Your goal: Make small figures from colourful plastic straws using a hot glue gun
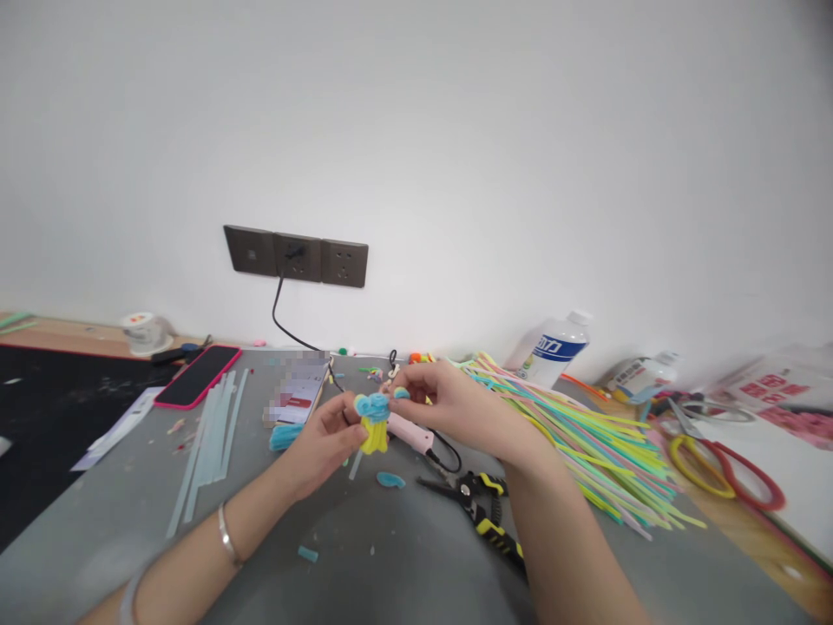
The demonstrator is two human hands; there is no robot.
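Observation:
A small fuzzy figure point(374, 427), blue on top and yellow below, looks shaped from pipe cleaners. My left hand point(329, 447) grips it at its left side, with the thumb in front. On the other side, my right hand point(446, 404) pinches a small blue-and-yellow fuzzy piece point(400, 394) against or close beside the figure; whether they touch, I cannot tell. Behind my hands lies a pink glue gun point(411, 434), partly hidden. A blue fuzzy oval point(390, 479) rests on the grey mat below the figure, near black-and-yellow pliers point(465, 492).
Pipe cleaners point(586, 443) spread across the right, near a white bottle point(556, 349) and scissors point(722, 469). Glue sticks point(214, 434) and a pink-edged phone point(199, 376) lie left. A blue fuzzy bundle point(285, 437) sits by another phone point(299, 391). A cord runs to wall sockets point(298, 258).

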